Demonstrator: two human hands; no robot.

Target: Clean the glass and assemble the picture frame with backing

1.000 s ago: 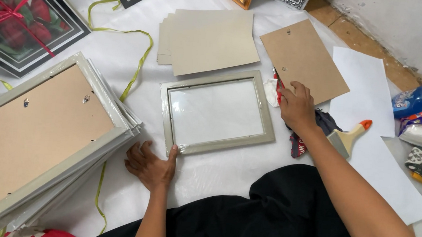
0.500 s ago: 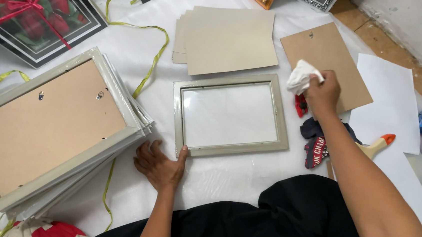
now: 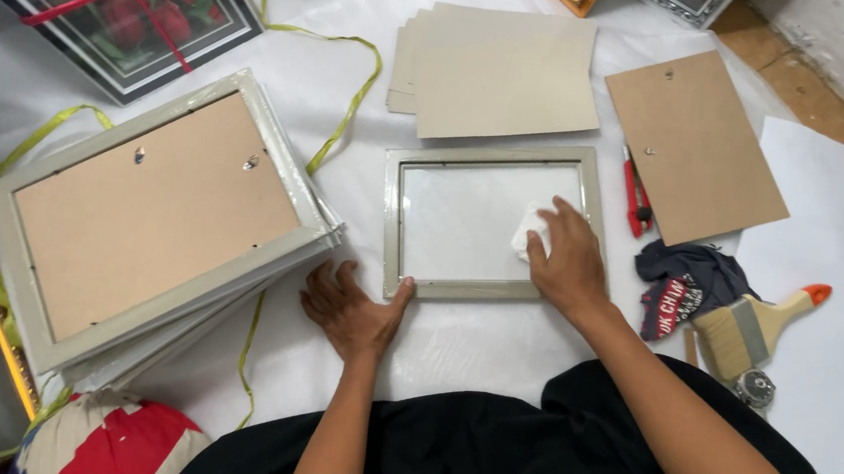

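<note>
A grey picture frame (image 3: 494, 155) lies face down on the white sheet with its glass pane (image 3: 464, 215) showing. My right hand (image 3: 566, 258) presses a small white cloth (image 3: 528, 233) onto the right part of the glass. My left hand (image 3: 351, 307) rests flat on the sheet with its thumb against the frame's lower left corner.
A stack of grey frames with a brown backing (image 3: 148, 210) lies left. Beige cardboard sheets (image 3: 500, 73) lie beyond the frame, a brown backing board (image 3: 695, 143) to the right. Red cutter (image 3: 634, 196), dark rag (image 3: 689, 283), paintbrush (image 3: 751, 328), white paper (image 3: 825, 214), yellow-green ribbon (image 3: 353, 91) lie around.
My right hand picked up the white cloth from the right side and brought it left onto the glass. My left hand stayed at the frame's corner.
</note>
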